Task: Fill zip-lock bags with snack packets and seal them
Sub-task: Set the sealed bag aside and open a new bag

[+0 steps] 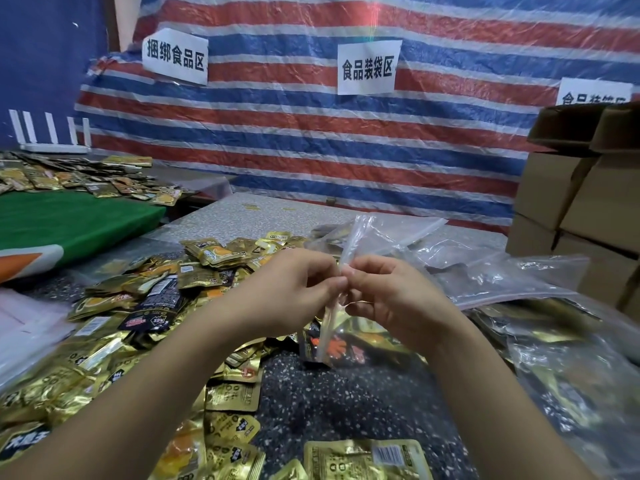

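Zip-lock bag (332, 327) pinched (seemingly mid-strip) between both hands.

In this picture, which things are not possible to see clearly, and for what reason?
- Zip-lock bag, head view: the zip strip is pinched between left hand and right hand, so sealed or not cannot be told.
- Packets inside it: glare on the plastic hides their number.
- Third paper sign: its text is cut off by the cardboard boxes.
- Print on the loose snack packets: too small and blurred.
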